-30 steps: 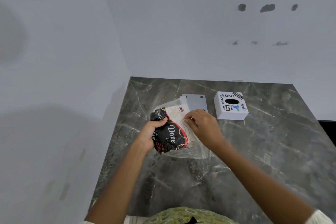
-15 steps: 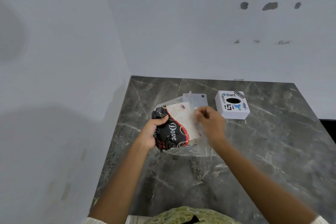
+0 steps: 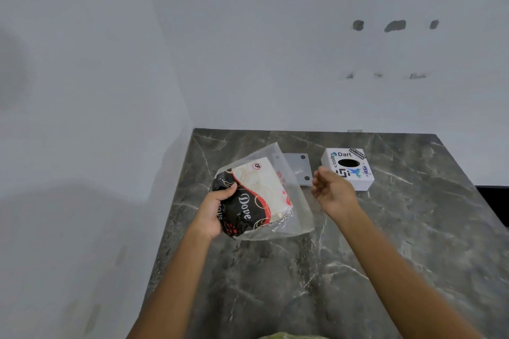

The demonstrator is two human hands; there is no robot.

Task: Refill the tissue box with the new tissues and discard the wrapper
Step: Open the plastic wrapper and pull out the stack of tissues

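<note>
My left hand point(image 3: 214, 208) grips the black end of a tissue pack point(image 3: 256, 195) printed black, red and cream with the word Dove, held above the counter. The pack sits inside a clear plastic wrapper point(image 3: 298, 210) that sticks out past it to the right. My right hand point(image 3: 332, 191) hovers just right of the wrapper, fingers apart and curled, holding nothing. The white cube tissue box point(image 3: 348, 168), with stickers and a dark oval hole on top, stands on the counter behind my right hand.
A flat grey plate point(image 3: 298, 168) with dark dots lies on the dark marble counter point(image 3: 303, 270) between the pack and the box. White walls close the counter's left and back sides. The counter's right edge drops to a dark gap point(image 3: 495, 203).
My right hand has let go of the pack and moved right, away from it. The left hand has tilted the pack and the wrapper now stands out wider.
</note>
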